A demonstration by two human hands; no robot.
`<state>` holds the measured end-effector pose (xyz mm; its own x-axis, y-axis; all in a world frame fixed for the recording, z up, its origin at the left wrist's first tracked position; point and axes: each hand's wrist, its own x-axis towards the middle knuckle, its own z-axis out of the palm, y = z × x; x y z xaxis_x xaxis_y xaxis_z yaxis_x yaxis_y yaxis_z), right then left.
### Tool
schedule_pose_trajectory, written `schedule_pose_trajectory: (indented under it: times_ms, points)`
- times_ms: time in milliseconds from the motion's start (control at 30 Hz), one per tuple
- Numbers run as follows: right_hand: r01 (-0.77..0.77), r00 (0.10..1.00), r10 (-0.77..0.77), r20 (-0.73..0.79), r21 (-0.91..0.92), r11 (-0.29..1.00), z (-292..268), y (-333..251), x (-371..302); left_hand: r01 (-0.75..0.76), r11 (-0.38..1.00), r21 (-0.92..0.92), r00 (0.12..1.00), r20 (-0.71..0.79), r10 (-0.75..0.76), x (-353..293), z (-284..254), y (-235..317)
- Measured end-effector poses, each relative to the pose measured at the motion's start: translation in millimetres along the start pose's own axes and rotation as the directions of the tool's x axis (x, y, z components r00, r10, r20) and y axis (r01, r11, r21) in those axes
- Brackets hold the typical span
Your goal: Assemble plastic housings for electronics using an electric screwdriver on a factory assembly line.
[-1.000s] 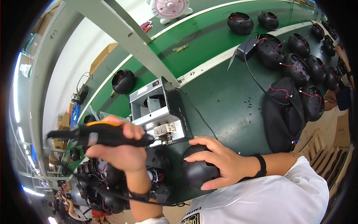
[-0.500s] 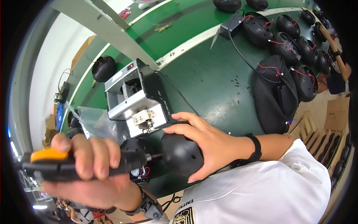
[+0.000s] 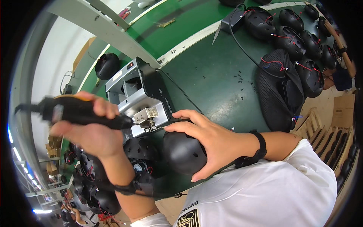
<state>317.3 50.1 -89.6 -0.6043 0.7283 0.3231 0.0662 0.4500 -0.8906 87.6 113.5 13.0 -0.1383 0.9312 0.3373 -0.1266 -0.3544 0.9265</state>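
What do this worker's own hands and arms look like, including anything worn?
The left hand and right hand wear no gloves; the forearms are bare. Each wrist has a dark strap, the right one bearing a chunky black piece. The short sleeves are white.

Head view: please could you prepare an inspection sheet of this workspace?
Surface: green bench with small dark screw-like pieces scattered.
Job's things: round black shell; black power screwdriver, tip near the silver-black machine, contact unclear.
Clutter: other black shells, several red-wired.
Hands: left hand grips the screwdriver; right hand clasps the round shell.
Cables: black cable runs from behind the machine.
Surroundings: wooden pallet, another person's arm at right.
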Motion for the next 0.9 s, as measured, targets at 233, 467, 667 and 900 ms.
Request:
schedule_pose_trajectory:
  times_ms: [233, 467, 667, 900]
  points:
    - [-0.001, 1.000, 0.000, -0.026, -0.006, 1.000, 0.7, 2.5, 0.4, 0.221, 0.973, 0.065, 0.968, -0.133, -0.211, -13.9, 1.0, -21.2]
    - [-0.047, 0.999, 0.047, -0.008, -0.005, 0.999, 1.9, -4.6, 3.9, 0.065, 0.937, -0.342, 0.976, 0.219, 0.012, -27.7, 1.9, 60.0]
    - [-0.054, 0.998, 0.053, -0.030, -0.041, 0.998, 2.6, -2.8, 3.2, 0.180, 0.908, -0.379, 0.916, 0.400, -0.014, -31.1, 43.4, 52.9]
    - [-0.036, 0.999, 0.035, -0.036, -0.050, 0.998, 7.0, -3.8, 2.8, 0.263, 0.910, -0.322, 0.877, 0.473, -0.086, -25.6, 47.3, 39.0]
